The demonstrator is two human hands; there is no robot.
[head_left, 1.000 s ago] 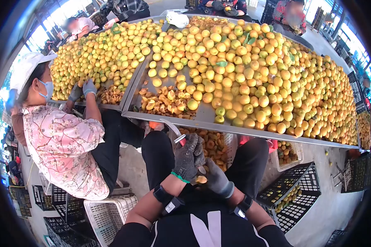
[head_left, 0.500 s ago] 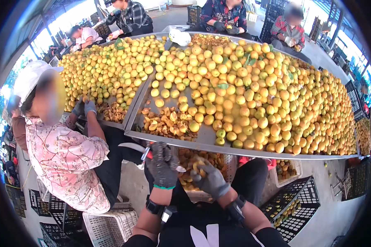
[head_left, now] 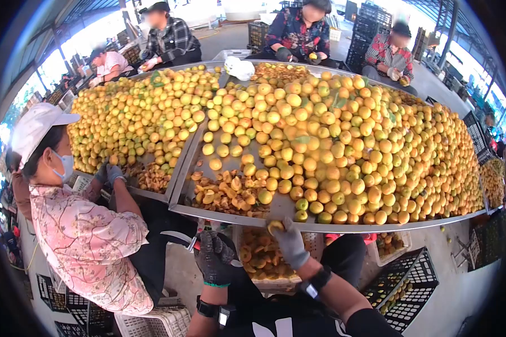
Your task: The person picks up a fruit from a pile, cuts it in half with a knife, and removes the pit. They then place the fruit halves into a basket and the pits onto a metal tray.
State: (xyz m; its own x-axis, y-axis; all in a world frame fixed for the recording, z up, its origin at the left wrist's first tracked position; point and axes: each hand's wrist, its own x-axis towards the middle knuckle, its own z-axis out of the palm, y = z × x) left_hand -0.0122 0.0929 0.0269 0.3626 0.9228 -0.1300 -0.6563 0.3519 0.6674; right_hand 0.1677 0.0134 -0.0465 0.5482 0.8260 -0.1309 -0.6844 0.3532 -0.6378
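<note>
My left hand point(head_left: 215, 258), in a dark glove, is closed around a curved knife point(head_left: 177, 236) whose blade points left, with red near the grip. A small metal tip shows at the other side of this fist. My right hand point(head_left: 290, 244), in a grey glove, pinches a piece of apricot point(head_left: 275, 226) at the front rim of the metal table point(head_left: 242, 218). Behind it lie cut apricot pieces point(head_left: 227, 191) and a large heap of whole apricots point(head_left: 343, 151). Below my hands stands a crate of apricot pieces point(head_left: 261, 255).
A person in a pink floral shirt point(head_left: 84, 241) sits close on my left, gloved hands at the table. Several people work along the far side. A white bag point(head_left: 240, 68) lies on the far rim. Black crates point(head_left: 402, 283) and a pale crate point(head_left: 154, 321) stand on the floor.
My right hand has reached forward from over the crate to the table rim with the apricot piece. My left hand, still gripping the knife, sits lower in view. The view has tilted up slightly.
</note>
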